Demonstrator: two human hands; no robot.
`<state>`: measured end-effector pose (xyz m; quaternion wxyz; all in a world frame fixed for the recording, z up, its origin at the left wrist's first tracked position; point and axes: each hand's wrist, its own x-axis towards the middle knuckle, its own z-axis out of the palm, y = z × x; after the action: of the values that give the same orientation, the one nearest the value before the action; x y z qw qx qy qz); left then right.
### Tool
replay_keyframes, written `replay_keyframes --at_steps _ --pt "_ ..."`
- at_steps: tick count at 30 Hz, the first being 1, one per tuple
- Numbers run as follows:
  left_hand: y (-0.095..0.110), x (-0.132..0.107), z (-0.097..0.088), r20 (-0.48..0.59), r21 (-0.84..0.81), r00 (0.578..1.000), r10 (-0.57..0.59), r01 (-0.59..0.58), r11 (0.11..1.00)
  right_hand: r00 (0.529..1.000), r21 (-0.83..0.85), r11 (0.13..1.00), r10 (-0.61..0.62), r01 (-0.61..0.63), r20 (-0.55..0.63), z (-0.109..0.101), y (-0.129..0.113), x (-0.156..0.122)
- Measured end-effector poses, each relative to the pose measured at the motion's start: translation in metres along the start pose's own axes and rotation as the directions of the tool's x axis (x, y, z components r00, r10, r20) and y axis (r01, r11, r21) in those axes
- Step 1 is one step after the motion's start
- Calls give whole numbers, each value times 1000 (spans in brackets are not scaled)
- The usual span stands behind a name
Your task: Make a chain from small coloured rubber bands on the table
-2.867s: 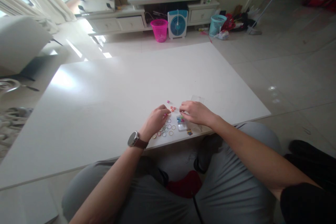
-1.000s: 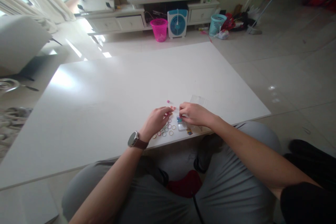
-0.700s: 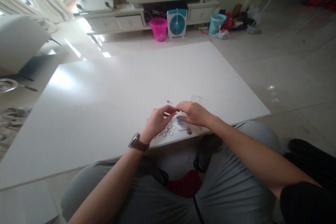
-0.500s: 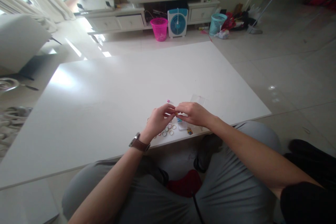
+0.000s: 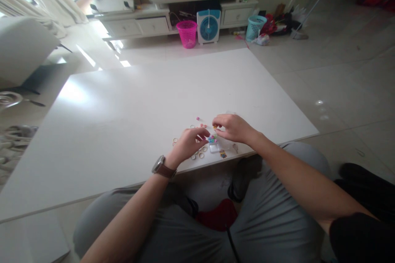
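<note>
My right hand (image 5: 231, 126) pinches a small orange-yellow piece (image 5: 215, 127) just above the table, its exact kind too small to make out. My left hand (image 5: 191, 144), with a watch (image 5: 159, 166) on its wrist, hovers beside it; its fingers curve with a gap between thumb and fingertips, and I see nothing held there. Close to those fingertips, several small colourful pieces (image 5: 212, 138) lie at a clear plastic box (image 5: 215, 147). Several small rings (image 5: 201, 155) are spread around and partly under my left hand. Small orange-red pieces (image 5: 203, 125) and a pink piece (image 5: 198, 118) lie farther back.
A yellow-and-blue figure piece (image 5: 223, 154) lies near the front edge of the white table (image 5: 132, 107). Beyond the table stand a pink basket (image 5: 187, 35), a blue fan (image 5: 209, 27) and a light-blue basket (image 5: 255, 28). My knees are under the table's edge.
My hands have come apart from where their fingertips met. The right hand moved right and slightly back with the orange-yellow piece, uncovering the colourful pieces and the orange-red ones.
</note>
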<state>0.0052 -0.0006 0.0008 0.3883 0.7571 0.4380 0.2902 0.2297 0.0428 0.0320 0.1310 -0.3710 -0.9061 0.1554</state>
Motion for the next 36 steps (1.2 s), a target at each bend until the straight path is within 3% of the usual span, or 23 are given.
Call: replay_keyframes --at_steps 4,8,23,26,30,33,36 --pt "-1 -2 0 138 178 988 68 -93 980 999 -11 999 43 -43 25 0 1 0" --pt "-6 -3 2 205 250 971 124 -174 952 998 -27 998 59 -58 37 0 1 1" --pt "-15 0 -2 184 296 971 150 -201 934 970 -99 985 159 -143 185 -2 -1 -1" --pt "-13 0 -7 144 266 981 133 -167 949 967 -89 990 129 -112 219 -1 0 -2" --pt "-10 1 -14 -23 200 996 88 -81 976 963 -101 992 103 -80 249 1 3 -3" --pt "-8 2 -17 -130 161 987 94 -73 984 957 -118 991 92 -61 275 4 5 -4" --pt "-7 3 -16 -162 142 981 109 -86 986 954 -129 990 91 -56 287 7 6 -4"
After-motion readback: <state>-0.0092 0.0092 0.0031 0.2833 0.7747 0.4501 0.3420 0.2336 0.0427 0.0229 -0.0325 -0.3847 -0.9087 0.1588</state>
